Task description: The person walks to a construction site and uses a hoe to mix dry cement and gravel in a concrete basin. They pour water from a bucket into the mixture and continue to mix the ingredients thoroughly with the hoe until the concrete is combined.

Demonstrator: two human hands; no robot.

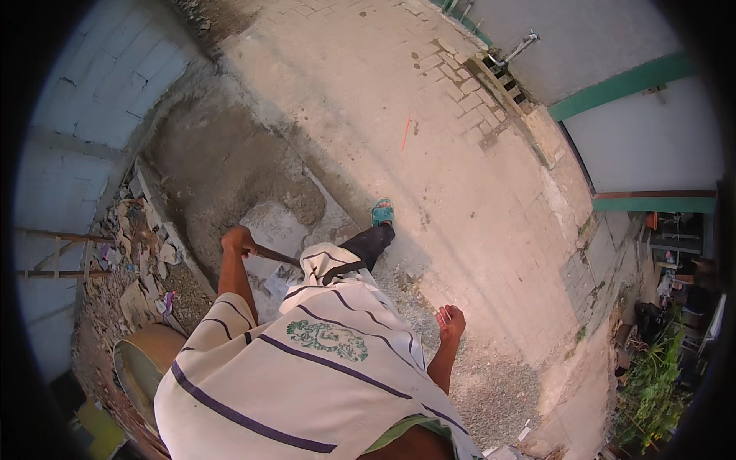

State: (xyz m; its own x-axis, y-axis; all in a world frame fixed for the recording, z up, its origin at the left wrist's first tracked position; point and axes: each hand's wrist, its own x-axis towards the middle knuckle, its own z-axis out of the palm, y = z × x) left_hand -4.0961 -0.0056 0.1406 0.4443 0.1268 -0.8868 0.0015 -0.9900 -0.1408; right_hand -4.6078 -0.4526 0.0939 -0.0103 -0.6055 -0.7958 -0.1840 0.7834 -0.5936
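Observation:
Out to the left, my left hand (238,240) is closed around the end of a brown wooden handle (274,255). The handle runs right and passes behind my striped cream shirt (337,330), so the rest of the tool is hidden. Beyond that hand lies a bed of dark wet sand or mortar (222,153), with a paler grey patch (272,226) at its near side. My right hand (451,322) hangs at my right side above the ground, fingers loosely apart and nothing visible in it. One foot in a teal sandal (382,212) stands ahead of me on the paving.
Rubble (138,253) lies along the block wall (92,100) at left, with a round drum-like container (146,364) closer to me. Gravel (494,391) covers ground at lower right. A drain opening (506,80) edges the paved lane (460,215) near the green-trimmed building; plants (655,391) stand far right.

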